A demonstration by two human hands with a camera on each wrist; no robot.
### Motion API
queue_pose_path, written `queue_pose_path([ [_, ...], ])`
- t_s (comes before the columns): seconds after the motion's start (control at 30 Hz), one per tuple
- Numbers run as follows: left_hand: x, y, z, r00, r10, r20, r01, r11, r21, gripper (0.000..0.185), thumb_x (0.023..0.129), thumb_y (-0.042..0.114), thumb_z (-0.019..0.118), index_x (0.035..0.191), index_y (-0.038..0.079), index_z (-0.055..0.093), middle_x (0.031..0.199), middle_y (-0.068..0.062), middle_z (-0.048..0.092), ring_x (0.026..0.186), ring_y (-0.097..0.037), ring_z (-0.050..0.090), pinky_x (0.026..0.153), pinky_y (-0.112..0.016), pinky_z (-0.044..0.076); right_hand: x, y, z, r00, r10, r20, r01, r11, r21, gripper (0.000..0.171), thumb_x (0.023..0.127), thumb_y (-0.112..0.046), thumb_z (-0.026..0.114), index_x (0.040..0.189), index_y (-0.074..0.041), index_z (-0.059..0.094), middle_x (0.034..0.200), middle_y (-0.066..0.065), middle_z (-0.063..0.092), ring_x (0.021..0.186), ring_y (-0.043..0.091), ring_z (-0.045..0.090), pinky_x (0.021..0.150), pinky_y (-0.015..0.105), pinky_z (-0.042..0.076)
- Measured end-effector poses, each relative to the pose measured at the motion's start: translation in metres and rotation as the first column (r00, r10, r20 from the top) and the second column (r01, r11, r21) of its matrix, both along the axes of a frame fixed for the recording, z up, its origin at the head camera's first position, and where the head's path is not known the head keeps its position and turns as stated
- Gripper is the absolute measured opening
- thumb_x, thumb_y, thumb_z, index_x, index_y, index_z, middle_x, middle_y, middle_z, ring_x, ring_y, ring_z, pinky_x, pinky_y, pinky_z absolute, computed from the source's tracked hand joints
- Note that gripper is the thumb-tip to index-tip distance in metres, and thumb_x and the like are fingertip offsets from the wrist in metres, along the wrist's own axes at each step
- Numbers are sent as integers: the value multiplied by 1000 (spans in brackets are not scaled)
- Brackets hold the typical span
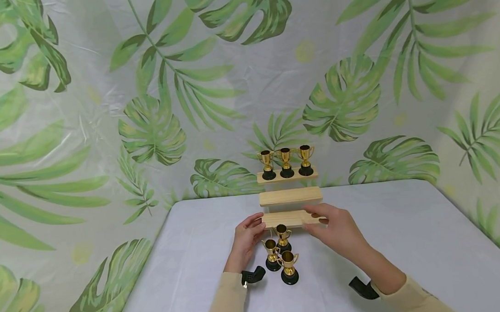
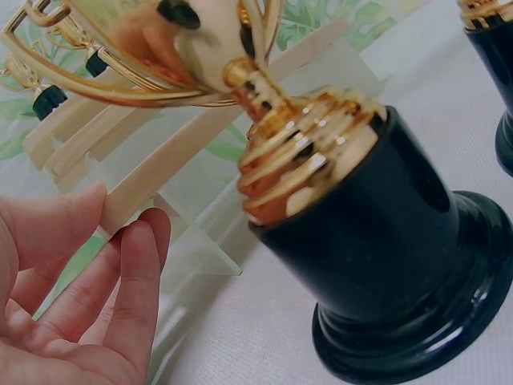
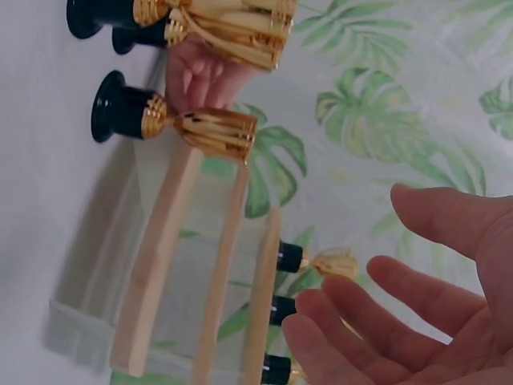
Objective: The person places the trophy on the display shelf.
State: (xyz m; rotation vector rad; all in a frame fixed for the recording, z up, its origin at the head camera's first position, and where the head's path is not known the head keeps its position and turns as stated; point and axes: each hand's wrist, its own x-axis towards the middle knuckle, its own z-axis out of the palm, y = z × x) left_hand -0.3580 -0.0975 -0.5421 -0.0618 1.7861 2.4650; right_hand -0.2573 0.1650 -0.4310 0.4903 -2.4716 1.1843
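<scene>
While both hands flank the lowest step:
Left hand (image 1: 248, 238): relaxed, fingertips at step (image 1: 291, 218).
Right hand (image 1: 339, 228): loose, resting on step.
Top step (image 1: 287, 176): three trophies placed.
Counter (image 1: 402, 242): three trophies (image 1: 282, 258) remain, centre frame.

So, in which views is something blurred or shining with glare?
Head view: sharp and evenly lit. Left wrist view: the near trophy is very close, soft, with bright glare on its gold. Right wrist view: the right hand is blurred.

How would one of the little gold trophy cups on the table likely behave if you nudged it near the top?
The nearest trophy cup would probably tip rather than slide: it stands tall on a narrow round black base. Its glossy look suggests light plastic. Fallen, it might roll and knock the two neighbouring cups.
</scene>
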Motion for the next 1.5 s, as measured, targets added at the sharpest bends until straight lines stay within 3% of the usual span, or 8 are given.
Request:
queue_pose_path([
  [0.3, 0, 0, 0, 1000, 4, 15, -4, 1000, 5, 44, 89, -2, 74, 132, 0, 64, 118, -14, 69, 98, -20, 69, 86, -34, 57, 14, -14, -7, 997, 47, 68, -48, 999, 19, 47, 83, -25, 85, 128, -19, 70, 121, -3, 69, 107, 24, 67, 88, 40, 57],
  [0.87, 0, 0, 2, 1000, -16, -18, 16, 1000, 19, 42, 89, -3, 73, 130, -1, 65, 119, -16, 68, 96, -19, 70, 84, -33, 58, 23, -39, -29, 978, 168, 123, -182, 977, 112, 50, 80, -33, 87, 126, -18, 72, 116, -7, 70, 95, 15, 65, 79, 37, 59],
  [1.03, 1, 0, 2, 1000, -12, -20, 13, 1000, 23, 42, 89, -3, 73, 130, -1, 65, 118, -15, 69, 96, -19, 70, 84, -32, 58, 22, -43, -32, 970, 218, 109, -233, 960, 152, 48, 80, -31, 87, 123, -15, 73, 110, -4, 71, 87, 13, 65, 73, 34, 59],
  [1.3, 0, -3, 1, 1000, -9, -28, 10, 1000, 19, 42, 89, -3, 73, 130, -1, 64, 119, -16, 68, 95, -19, 69, 84, -33, 57, 22, -48, -39, 966, 246, 79, -257, 949, 185, 42, 77, -25, 88, 116, -15, 76, 94, -12, 66, 79, 6, 62, 65, 27, 56],
  [1.5, 0, -1, 0, 999, -16, -29, 17, 1000, 18, 42, 88, -3, 73, 130, -1, 65, 119, -16, 68, 96, -19, 69, 85, -34, 57, 23, -49, -43, 972, 222, 75, -233, 949, 211, 35, 78, -21, 88, 110, -14, 77, 88, -14, 63, 75, 7, 61, 60, 21, 52],
])
